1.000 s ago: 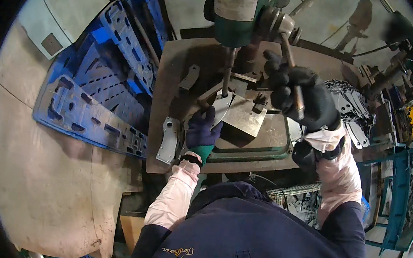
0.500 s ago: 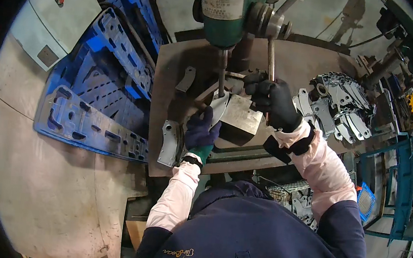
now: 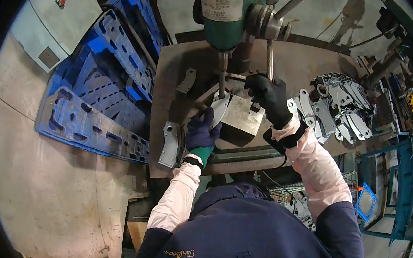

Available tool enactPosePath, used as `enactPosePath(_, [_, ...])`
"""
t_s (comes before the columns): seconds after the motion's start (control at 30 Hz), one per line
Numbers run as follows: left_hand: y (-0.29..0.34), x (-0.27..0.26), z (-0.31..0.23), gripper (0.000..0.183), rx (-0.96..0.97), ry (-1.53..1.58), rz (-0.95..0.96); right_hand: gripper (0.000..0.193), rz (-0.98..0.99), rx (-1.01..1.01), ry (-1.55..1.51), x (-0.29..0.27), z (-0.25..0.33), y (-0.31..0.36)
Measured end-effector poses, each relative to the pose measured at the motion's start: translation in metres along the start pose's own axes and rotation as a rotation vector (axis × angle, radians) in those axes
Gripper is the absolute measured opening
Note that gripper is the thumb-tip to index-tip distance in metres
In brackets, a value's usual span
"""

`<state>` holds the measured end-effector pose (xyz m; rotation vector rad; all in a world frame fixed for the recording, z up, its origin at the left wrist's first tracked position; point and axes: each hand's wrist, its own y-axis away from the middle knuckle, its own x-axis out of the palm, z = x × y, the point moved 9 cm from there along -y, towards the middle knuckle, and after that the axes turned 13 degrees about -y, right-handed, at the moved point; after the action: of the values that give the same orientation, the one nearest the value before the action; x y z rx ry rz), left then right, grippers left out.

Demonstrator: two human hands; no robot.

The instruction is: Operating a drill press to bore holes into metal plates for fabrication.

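Your left hand (image 3: pixel 202 132), in a dark blue glove, is closed on the near end of a curved metal plate (image 3: pixel 219 111), pinning it flat under the drill bit (image 3: pixel 223 77) of the green drill press (image 3: pixel 226 11). The plate lies just beyond your fingers, resting partly on a square steel block (image 3: pixel 241 115) that sits immediately to the right of that hand. Your right hand (image 3: pixel 268 96), in a black glove, is wrapped tight around the feed lever (image 3: pixel 270 58), which rises straight up from your fist toward the machine's head.

The bit tip looks to be at or very near the plate; whether it is actually cutting cannot be told from this view. So the piece is positioned and held, and the drilling stroke appears to be in hand rather than finished.

As for the batch: one plate of the same shape (image 3: pixel 170 144) lies just to the left of your left wrist, at the near edge of the bench (image 3: pixel 293 57), and another small one (image 3: pixel 187 80) lies farther off beyond your left hand. A large heap of similar plates (image 3: pixel 338 104) is piled to the right of your right hand. Which of these are drilled and which are waiting cannot be read here, though the size of the heap suggests plenty of work remains.
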<state>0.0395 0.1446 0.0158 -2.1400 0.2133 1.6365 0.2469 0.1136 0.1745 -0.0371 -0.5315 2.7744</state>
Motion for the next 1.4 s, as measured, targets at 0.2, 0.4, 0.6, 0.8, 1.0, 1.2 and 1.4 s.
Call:
enactPosePath(0.2, [0.000, 0.000, -0.001, 0.065, -0.005, -0.098, -0.044, 0.024, -0.172, 0.301, -0.086, -0.018, -0.038, -0.002])
enactPosePath(0.4, [0.000, -0.001, 0.000, 0.063, 0.001, -0.035, -0.040, 0.024, -0.269, 0.096, -0.199, -0.031, -0.050, -0.012])
enactPosePath(0.6, [0.000, -0.005, -0.002, 0.062, 0.022, -0.190, -0.110, 0.024, -0.232, 0.092, 0.003, -0.043, -0.079, -0.034])
enactPosePath(0.8, [0.005, -0.011, -0.002, 0.066, 0.085, -0.101, -0.246, 0.024, -0.272, 0.117, -0.181, -0.049, -0.088, -0.043])
enactPosePath(1.0, [0.004, -0.005, -0.002, 0.066, 0.090, -0.185, -0.223, 0.025, -0.332, 0.074, 0.034, -0.056, -0.089, -0.047])
enactPosePath(1.2, [0.003, -0.006, -0.001, 0.065, 0.123, -0.109, -0.227, 0.024, -0.318, -0.249, 0.267, -0.062, -0.083, -0.058])
enactPosePath(1.4, [0.000, -0.005, 0.000, 0.066, 0.083, -0.057, -0.110, 0.023, -0.339, -0.096, 0.058, -0.070, -0.095, -0.059])
